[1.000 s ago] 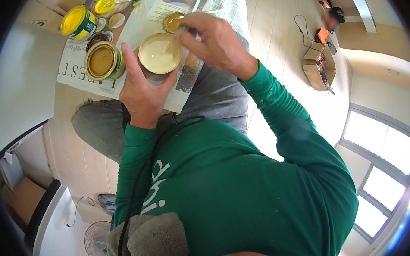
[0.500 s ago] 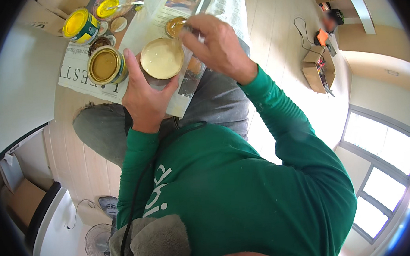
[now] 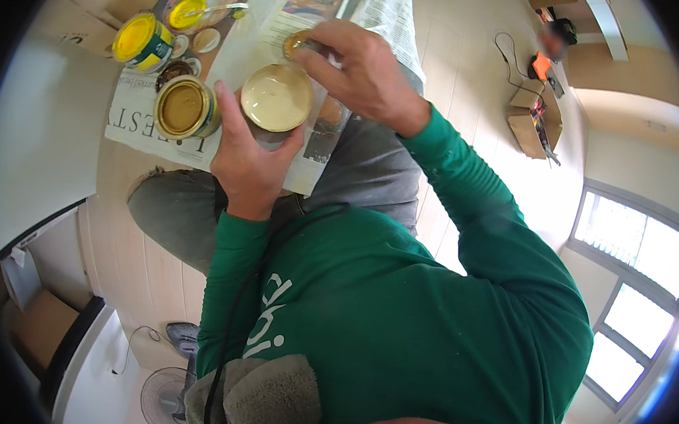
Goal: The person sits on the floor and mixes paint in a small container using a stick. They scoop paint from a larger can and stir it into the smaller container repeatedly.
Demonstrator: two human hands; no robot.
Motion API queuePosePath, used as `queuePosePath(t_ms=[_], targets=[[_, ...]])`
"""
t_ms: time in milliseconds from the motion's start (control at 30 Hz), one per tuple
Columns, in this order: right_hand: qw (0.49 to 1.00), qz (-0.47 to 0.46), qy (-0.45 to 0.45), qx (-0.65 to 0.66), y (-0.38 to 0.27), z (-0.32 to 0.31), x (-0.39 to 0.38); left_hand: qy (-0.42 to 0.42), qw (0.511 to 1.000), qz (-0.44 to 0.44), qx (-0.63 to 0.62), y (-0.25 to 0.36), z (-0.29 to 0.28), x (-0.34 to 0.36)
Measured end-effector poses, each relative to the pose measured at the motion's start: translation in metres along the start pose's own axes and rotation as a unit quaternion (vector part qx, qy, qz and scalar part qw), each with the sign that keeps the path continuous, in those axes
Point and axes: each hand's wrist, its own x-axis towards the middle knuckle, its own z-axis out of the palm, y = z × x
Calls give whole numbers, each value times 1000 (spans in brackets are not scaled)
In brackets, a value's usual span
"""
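Note:
My left hand (image 3: pixel 251 159) is wrapped round the near side of a round container of pale cream paint (image 3: pixel 277 100), its thumb and fingers spread along the sides. At the right rim, my right hand (image 3: pixel 367 76) is closed, fingers pinched and slightly blurred; anything between them is hidden. Just beyond its fingertips lies a round amber-coloured lid (image 3: pixel 296 43), partly covered. An uncovered tin of mustard-brown paint (image 3: pixel 183 109) stands left of my left hand. Behind it is a tin of bright yellow paint (image 3: pixel 137 38).
Newspaper sheets (image 3: pixel 145 99) lie under the tins. A yellow-smeared lid (image 3: pixel 187 14) with a stirring stick (image 3: pixel 225 7) across it lies at the back. My bent legs (image 3: pixel 174 213) border the paper. A cardboard box (image 3: pixel 531 125) of tools stands on the floor at right.
The whole view has shifted slightly, so everything appears a little further right. Both hands keep nearly the same places at the cream paint container.

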Motion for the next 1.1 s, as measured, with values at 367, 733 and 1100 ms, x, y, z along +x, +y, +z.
queuePosePath(t_ms=[367, 733, 1100], targets=[[993, 4, -78, 92, -6, 0, -10, 26, 997, 32, 64, 4, 2, 3], [997, 37, -17, 66, 3, 5, -5, 32, 998, 23, 47, -1, 3, 1], [998, -4, -50, 41, -1, -9, -19, 27, 997, 26, 62, 3, 2, 2]])
